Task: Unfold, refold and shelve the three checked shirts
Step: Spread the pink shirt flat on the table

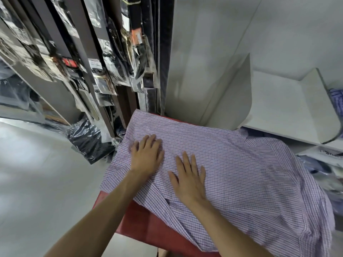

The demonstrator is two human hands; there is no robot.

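A purple and white checked shirt (241,169) lies spread over a red surface (141,225), its collar end toward the right. My left hand (146,154) lies flat on the shirt's left part, fingers straight. Beside it, my right hand (189,177) presses flat on the cloth with fingers spread. Neither hand grips any fabric. A folded edge of the shirt runs below my right wrist. No other checked shirt is clearly in view.
White shelves (285,108) with upright dividers stand at the right. Blue packaged garments (336,101) sit at the far right edge. Dark clothing in plastic bags (87,138) and hanging belts (137,39) fill the left. Pale floor (37,173) spreads at lower left.
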